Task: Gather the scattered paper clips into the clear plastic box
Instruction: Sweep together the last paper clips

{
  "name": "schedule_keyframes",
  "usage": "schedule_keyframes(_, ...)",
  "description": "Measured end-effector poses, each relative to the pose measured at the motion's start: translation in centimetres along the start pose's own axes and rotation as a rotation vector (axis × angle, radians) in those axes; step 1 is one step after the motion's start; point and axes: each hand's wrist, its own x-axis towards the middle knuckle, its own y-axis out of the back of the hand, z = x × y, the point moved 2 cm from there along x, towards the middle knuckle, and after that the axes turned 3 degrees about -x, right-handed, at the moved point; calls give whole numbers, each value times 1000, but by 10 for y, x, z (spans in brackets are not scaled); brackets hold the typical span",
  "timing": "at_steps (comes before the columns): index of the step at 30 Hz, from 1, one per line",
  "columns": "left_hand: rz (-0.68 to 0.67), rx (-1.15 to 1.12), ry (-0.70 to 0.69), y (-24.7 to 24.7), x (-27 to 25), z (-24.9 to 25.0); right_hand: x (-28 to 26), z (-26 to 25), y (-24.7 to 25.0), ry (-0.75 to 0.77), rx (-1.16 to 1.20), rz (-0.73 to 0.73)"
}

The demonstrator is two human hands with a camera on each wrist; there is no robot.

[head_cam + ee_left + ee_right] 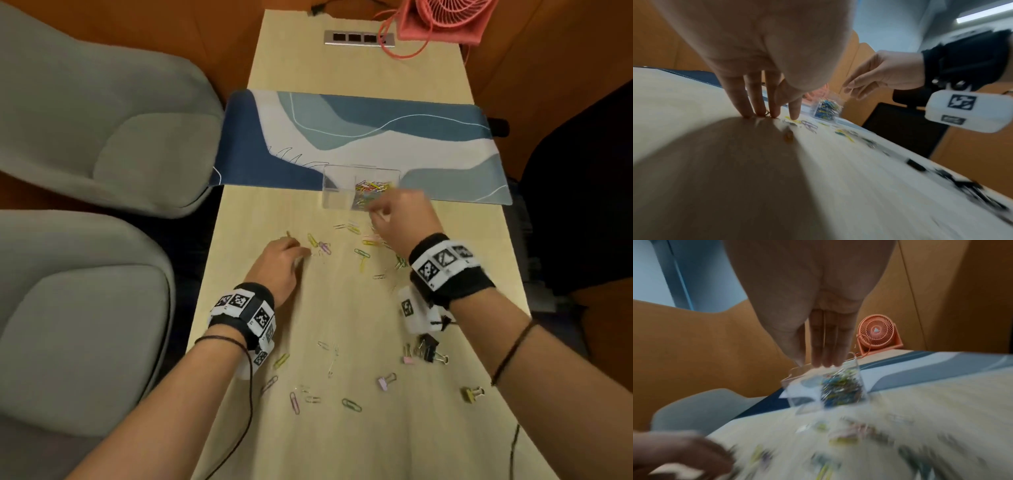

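Note:
The clear plastic box (337, 192) stands at the near edge of the blue desk mat, with a heap of coloured clips (373, 187) in its right compartment. My right hand (375, 210) hovers at the box's near right corner; in the right wrist view its fingers (826, 353) point straight down over the box (803, 395), with nothing plainly held. My left hand (303, 255) lies low on the table. Its straight fingertips (760, 112) press on a small clip, beside a purple clip (324, 247). Several clips (363, 255) lie scattered between my hands, and more (352, 405) lie near my forearms.
Binder clips lie at the near right: black (430, 349), pink (387, 380), olive (474, 394). A pink fan (445, 17) and a socket strip (359, 37) sit at the table's far end. Grey chairs (102, 137) stand left of the narrow table.

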Motion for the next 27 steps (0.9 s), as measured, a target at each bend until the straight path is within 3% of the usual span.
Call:
schedule_keyframes(5, -124, 122, -6, -8, -44, 14, -93, -42, -51, 7, 26, -386)
schedule_keyframes(14, -156, 67, -93, -29, -147, 13, -200, -87, -98, 283, -141, -522)
schedule_keyframes(17, -69, 4, -117, -26, -180, 10, -218, -81, -92, 163, 39, -453)
schedule_keyframes(20, 81, -71, -12, -18, -210, 4, -234, -65, -70, -58, 158, -324)
schedule_keyframes(24, -9, -185, 292, -30, -234, -1, -266, -61, -74, -249, 63, -437)
schedule_keyframes(27, -20, -164, 291, -45, -228, 9, -268, -72, -84, -322, 105, -342)
